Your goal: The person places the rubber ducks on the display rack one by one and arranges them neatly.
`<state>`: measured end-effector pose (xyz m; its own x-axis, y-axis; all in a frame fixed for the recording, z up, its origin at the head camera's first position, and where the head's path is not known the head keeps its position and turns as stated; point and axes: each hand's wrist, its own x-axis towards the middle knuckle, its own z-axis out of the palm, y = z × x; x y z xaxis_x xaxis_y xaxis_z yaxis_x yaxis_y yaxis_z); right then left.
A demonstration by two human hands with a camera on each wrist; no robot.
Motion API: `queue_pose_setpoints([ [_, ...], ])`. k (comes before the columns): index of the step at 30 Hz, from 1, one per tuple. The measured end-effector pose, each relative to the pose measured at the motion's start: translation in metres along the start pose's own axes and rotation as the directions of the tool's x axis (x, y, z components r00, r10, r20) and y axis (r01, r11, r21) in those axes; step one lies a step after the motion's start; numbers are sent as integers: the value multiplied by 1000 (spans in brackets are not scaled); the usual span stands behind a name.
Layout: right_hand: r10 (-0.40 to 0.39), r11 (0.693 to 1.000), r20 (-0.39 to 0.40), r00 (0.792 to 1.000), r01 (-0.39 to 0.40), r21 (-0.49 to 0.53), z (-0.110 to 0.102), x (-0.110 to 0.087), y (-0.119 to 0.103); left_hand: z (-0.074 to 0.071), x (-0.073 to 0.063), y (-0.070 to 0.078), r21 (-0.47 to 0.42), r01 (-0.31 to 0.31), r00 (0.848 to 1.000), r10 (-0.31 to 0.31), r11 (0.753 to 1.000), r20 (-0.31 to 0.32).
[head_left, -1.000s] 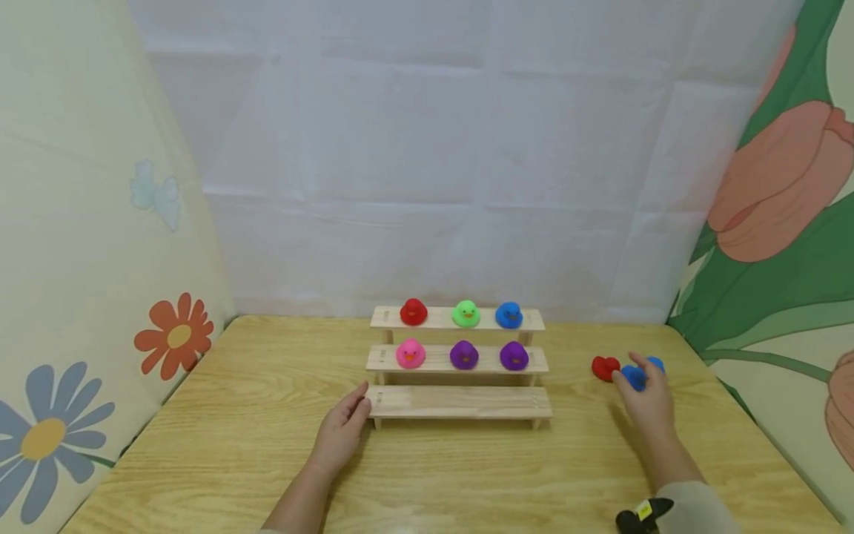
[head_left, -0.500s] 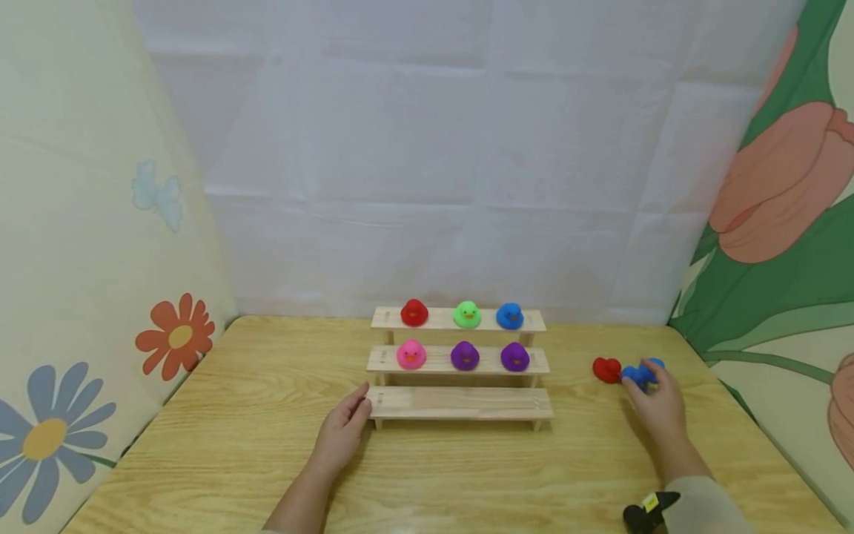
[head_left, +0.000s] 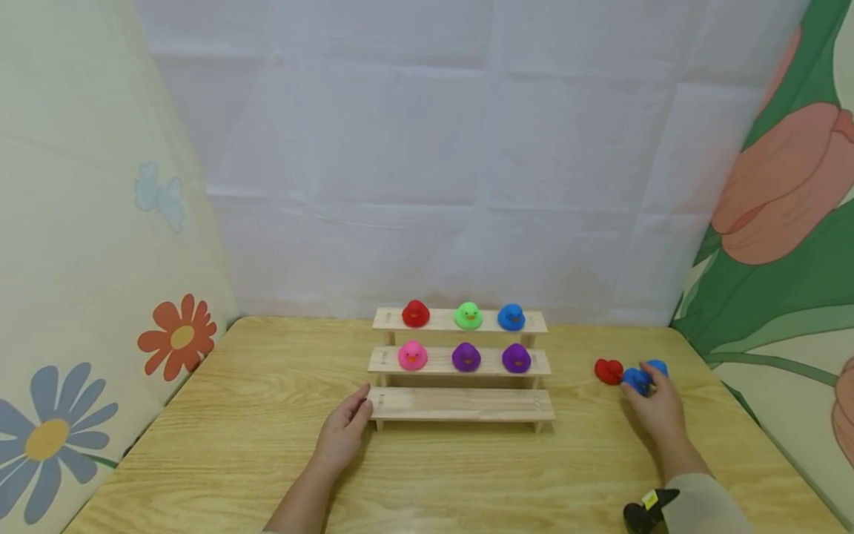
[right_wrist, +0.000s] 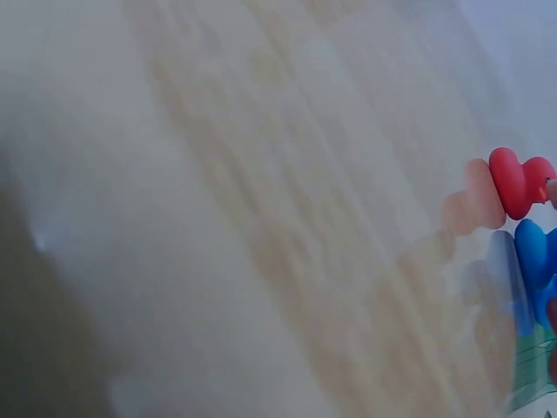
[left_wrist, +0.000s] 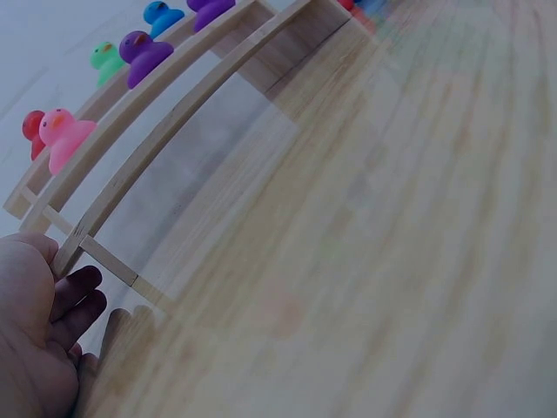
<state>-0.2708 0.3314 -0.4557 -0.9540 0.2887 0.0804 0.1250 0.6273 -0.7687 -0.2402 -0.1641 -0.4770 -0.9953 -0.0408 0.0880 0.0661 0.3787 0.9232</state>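
Observation:
A three-tier wooden display stand (head_left: 460,404) stands mid-table in the head view. My left hand (head_left: 342,434) holds the left end of its lowest tier, with fingers (left_wrist: 78,300) curled beside the board in the left wrist view. On the top tier sit a red duck (head_left: 416,314), a green duck (head_left: 468,316) and a blue duck (head_left: 511,317). The middle tier bears a pink duck (head_left: 412,356) and two purple ducks (head_left: 466,357). To the right, my right hand (head_left: 660,411) pinches a blue duck (head_left: 637,381) between thumb and fingers, partly hiding it.
Beside the pinched duck lie a red duck (head_left: 608,371) on its left and another blue duck (head_left: 657,367) on its right. The wooden table (head_left: 200,445) meets a white cloth backdrop (head_left: 427,185) behind. Flower-printed panels (head_left: 767,185) flank it.
My right hand has shifted slightly right and closed around the blue duck. My left hand stays at the stand's end. The whole head view has drifted slightly.

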Motion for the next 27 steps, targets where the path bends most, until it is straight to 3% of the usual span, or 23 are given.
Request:
queue_pose_setpoints([
  [9,-28,1000,-10,1000,28,2,1,0,5,-1,-2,5,7,-6,1000,6,1000,-19],
  [17,-3,999,-25,1000,4,36,2,-4,2,-1,-3,5,4,1,1000,-1,1000,-18],
  [27,25,1000,-9,1000,-25,-2,2,-4,5,1,-1,3,-8,2,1000,-2,1000,-11],
])
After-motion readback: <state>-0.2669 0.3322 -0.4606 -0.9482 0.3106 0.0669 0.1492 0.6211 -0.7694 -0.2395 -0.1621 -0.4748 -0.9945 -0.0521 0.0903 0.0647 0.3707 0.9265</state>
